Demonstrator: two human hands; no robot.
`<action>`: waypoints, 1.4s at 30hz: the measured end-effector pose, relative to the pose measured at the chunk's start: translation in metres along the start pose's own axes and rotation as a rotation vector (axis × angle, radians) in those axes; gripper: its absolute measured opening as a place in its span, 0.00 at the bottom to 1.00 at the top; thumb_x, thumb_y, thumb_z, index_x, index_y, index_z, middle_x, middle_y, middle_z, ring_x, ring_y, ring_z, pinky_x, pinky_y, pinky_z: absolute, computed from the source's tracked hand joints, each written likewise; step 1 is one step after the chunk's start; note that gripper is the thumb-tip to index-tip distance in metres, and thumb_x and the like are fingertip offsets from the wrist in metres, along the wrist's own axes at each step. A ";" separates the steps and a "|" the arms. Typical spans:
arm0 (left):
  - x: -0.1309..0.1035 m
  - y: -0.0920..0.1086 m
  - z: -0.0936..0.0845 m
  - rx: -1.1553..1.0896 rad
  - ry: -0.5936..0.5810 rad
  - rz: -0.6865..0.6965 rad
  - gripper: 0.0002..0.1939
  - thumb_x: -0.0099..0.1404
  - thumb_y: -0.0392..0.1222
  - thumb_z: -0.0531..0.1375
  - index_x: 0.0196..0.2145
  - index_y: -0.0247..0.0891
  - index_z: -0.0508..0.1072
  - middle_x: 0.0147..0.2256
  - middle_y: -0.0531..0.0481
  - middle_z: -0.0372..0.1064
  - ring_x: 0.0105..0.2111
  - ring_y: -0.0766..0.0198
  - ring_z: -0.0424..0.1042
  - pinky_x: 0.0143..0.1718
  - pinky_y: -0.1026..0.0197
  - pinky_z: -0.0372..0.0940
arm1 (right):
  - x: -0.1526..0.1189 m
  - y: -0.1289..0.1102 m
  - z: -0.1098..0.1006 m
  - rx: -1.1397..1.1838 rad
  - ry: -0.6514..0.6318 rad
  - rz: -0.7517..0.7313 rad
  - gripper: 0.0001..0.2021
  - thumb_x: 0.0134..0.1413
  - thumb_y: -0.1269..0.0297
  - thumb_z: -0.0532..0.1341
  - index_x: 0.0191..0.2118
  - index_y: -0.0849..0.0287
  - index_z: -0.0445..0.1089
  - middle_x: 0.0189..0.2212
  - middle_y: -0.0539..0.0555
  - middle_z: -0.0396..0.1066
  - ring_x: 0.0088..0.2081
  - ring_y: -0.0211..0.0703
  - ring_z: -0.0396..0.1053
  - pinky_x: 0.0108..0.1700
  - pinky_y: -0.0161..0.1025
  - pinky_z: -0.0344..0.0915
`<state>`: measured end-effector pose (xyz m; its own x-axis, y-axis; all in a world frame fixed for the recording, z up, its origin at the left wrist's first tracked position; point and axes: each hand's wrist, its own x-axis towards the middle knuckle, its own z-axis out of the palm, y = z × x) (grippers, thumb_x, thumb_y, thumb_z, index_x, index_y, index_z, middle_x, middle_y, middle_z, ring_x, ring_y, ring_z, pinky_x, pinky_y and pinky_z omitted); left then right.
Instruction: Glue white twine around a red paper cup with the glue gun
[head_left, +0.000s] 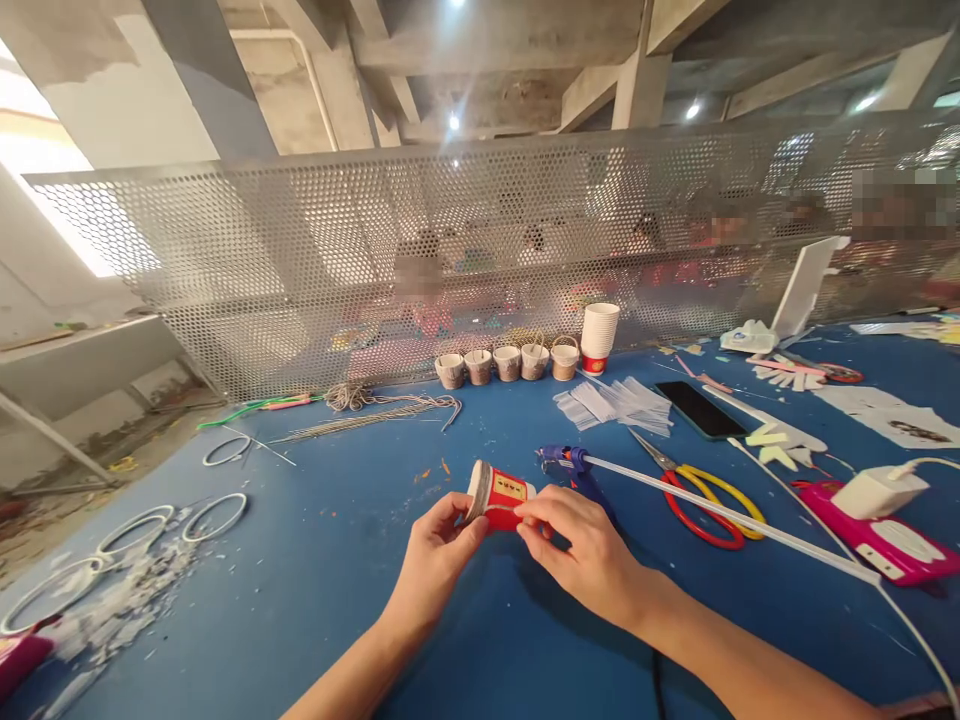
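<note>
A red paper cup [510,487] lies tilted on its side between my hands, with grey cord wound around its rim end at the left. My left hand [442,545] is closed on that rim end, thumb in front. My right hand [574,540] pinches near the cup's base at the right; a thin strand seems to run along the cup to its fingertips. Just behind my right hand lies a blue glue gun [566,458] with a long white stick. Scissors [705,500] with red and yellow handles rest to the right.
Several cord-wrapped cups [507,364] and a stack of paper cups [600,335] stand along the perforated metal screen [337,270]. Clear strips [615,405], a phone [699,409] and a pink power strip [892,540] are at right. White rings [215,517] and scraps lie left.
</note>
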<state>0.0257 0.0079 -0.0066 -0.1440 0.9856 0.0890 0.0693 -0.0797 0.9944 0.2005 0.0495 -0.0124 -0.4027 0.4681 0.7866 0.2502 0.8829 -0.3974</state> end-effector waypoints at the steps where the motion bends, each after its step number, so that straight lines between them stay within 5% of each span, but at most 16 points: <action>1: 0.000 0.002 0.001 0.001 0.000 0.000 0.11 0.55 0.46 0.63 0.27 0.35 0.73 0.26 0.51 0.72 0.30 0.62 0.70 0.37 0.62 0.65 | 0.001 -0.001 -0.004 0.010 0.002 0.014 0.06 0.61 0.71 0.54 0.37 0.59 0.67 0.26 0.51 0.68 0.27 0.37 0.65 0.32 0.36 0.65; 8: 0.004 0.002 -0.001 0.002 0.058 0.005 0.09 0.52 0.44 0.64 0.27 0.35 0.72 0.27 0.52 0.72 0.29 0.64 0.68 0.32 0.64 0.63 | -0.021 0.004 -0.060 -0.176 -0.377 0.222 0.17 0.62 0.61 0.53 0.23 0.58 0.65 0.19 0.48 0.63 0.21 0.35 0.61 0.26 0.34 0.59; 12: 0.005 -0.002 0.001 0.011 0.024 -0.012 0.08 0.50 0.42 0.64 0.27 0.35 0.72 0.25 0.54 0.69 0.26 0.67 0.65 0.28 0.66 0.60 | -0.028 0.032 -0.080 -0.438 -0.328 0.550 0.16 0.56 0.52 0.58 0.23 0.56 0.65 0.19 0.48 0.65 0.21 0.38 0.63 0.23 0.35 0.58; 16: 0.004 -0.001 0.005 0.024 0.023 -0.018 0.06 0.50 0.40 0.62 0.26 0.35 0.71 0.23 0.56 0.66 0.24 0.69 0.62 0.26 0.67 0.58 | -0.007 0.059 -0.063 -0.203 -0.401 0.653 0.11 0.52 0.54 0.60 0.36 0.56 0.71 0.29 0.49 0.72 0.28 0.41 0.69 0.30 0.37 0.64; 21: 0.003 0.000 0.005 0.068 0.045 -0.008 0.06 0.50 0.40 0.61 0.27 0.36 0.70 0.25 0.54 0.67 0.26 0.66 0.64 0.29 0.66 0.59 | 0.006 0.076 -0.028 -0.018 -0.376 0.853 0.08 0.49 0.60 0.60 0.30 0.59 0.71 0.15 0.45 0.64 0.19 0.39 0.64 0.23 0.35 0.60; 27: 0.008 -0.011 -0.003 0.069 0.041 -0.046 0.05 0.51 0.39 0.60 0.27 0.36 0.71 0.24 0.54 0.68 0.26 0.66 0.65 0.29 0.65 0.61 | -0.007 0.058 -0.034 0.240 -0.254 0.868 0.18 0.55 0.50 0.55 0.36 0.60 0.71 0.30 0.55 0.74 0.30 0.45 0.72 0.31 0.39 0.68; 29: 0.008 -0.013 -0.004 0.067 0.028 -0.048 0.04 0.52 0.38 0.61 0.27 0.36 0.71 0.25 0.53 0.69 0.26 0.66 0.66 0.29 0.66 0.61 | -0.011 0.042 -0.043 0.356 -0.297 0.839 0.17 0.58 0.50 0.54 0.34 0.59 0.71 0.25 0.52 0.73 0.27 0.42 0.71 0.33 0.39 0.69; 35: 0.005 -0.010 -0.004 0.139 0.016 -0.058 0.03 0.54 0.38 0.61 0.27 0.36 0.72 0.26 0.51 0.71 0.27 0.64 0.68 0.29 0.66 0.63 | -0.021 0.008 -0.045 0.155 -0.248 0.686 0.13 0.56 0.50 0.57 0.29 0.53 0.71 0.21 0.49 0.71 0.21 0.40 0.68 0.22 0.34 0.66; 42: 0.003 -0.011 -0.004 0.273 -0.013 0.015 0.03 0.56 0.37 0.58 0.28 0.38 0.72 0.27 0.52 0.71 0.29 0.64 0.69 0.33 0.65 0.64 | -0.012 0.003 -0.041 0.102 -0.315 0.513 0.14 0.58 0.53 0.55 0.25 0.51 0.66 0.18 0.48 0.70 0.23 0.41 0.71 0.21 0.32 0.65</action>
<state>0.0201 0.0107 -0.0169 -0.1287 0.9865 0.1012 0.3352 -0.0527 0.9407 0.2424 0.0446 -0.0032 -0.4980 0.8094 0.3111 0.4019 0.5333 -0.7443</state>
